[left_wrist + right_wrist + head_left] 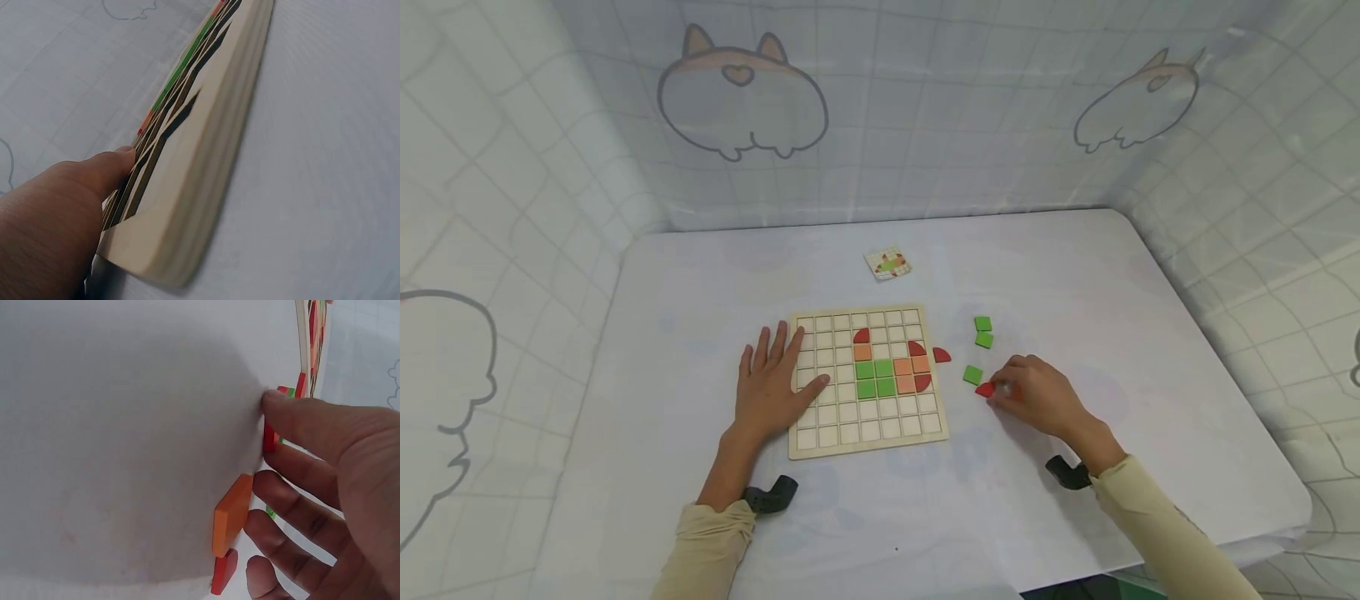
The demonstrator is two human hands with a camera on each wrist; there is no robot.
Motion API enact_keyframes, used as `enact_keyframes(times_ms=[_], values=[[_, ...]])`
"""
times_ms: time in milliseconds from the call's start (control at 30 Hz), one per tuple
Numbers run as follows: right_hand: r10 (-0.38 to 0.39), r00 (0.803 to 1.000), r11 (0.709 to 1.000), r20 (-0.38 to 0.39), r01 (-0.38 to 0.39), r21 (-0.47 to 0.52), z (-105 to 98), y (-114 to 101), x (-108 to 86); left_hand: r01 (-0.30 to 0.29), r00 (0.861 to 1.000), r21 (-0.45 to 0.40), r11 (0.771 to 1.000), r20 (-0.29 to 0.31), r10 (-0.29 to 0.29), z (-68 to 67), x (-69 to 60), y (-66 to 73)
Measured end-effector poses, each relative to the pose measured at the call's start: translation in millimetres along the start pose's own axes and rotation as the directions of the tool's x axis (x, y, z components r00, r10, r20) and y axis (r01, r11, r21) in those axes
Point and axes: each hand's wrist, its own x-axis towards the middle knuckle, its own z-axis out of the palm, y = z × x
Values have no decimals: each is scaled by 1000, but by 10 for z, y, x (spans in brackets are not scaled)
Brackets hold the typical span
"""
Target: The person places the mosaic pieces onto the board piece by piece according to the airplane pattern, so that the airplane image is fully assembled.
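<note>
My left hand (769,396) lies with fingers spread over the left edge of a wooden grid board (827,450); its thumb reaches onto the cells. On the board, green squares (876,379), orange squares (912,373) and red quarter-circle tiles (861,336) fill some cells. To the board's right, my right hand (1037,396) pinches a red quarter-circle tile (269,436) between thumb and index finger, low at the tabletop. Under its other fingers, in the right wrist view, lie an orange square tile (232,515) and another red tile (224,572).
Loose green squares (982,323) lie right of the board, and one red quarter-circle (942,355) lies by its right edge. A small pattern card (888,262) sits behind the board. Patterned curtains (925,108) stand around the white table (715,275).
</note>
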Motion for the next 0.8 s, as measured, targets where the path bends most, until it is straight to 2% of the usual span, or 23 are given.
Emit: enact_keyframes(times_ms=[67,133,233,333,400,500,600,700,800], values=[[6,1000,999,-4,-6,33,21,-1,13,0,1000,-2,1000,1,0,-3,0,3],[13,1000,994,-8,-12,108,44,-9,23,0,1000,-4,1000,3,0,-5,-2,9],[26,1000,970,3,-26,241,102,-29,35,-3,1000,-3,1000,7,3,1,-5,13],[29,1000,951,-11,-24,309,161,-67,53,-5,1000,2,1000,5,5,11,-10,14],[5,999,957,-38,6,291,186,-102,70,-6,1000,10,1000,3,6,23,-8,9],[-69,994,970,-79,85,228,190,-151,97,-6,1000,15,1000,-5,6,34,-5,0],[-142,988,970,-68,152,188,173,-185,120,-6,1000,13,1000,-11,7,37,-1,-7],[-165,986,969,-30,167,184,155,-187,137,-5,1000,16,1000,-10,5,33,-2,-8],[-133,991,978,-18,135,158,123,-156,134,-4,1000,17,1000,-9,5,20,-2,-7]])
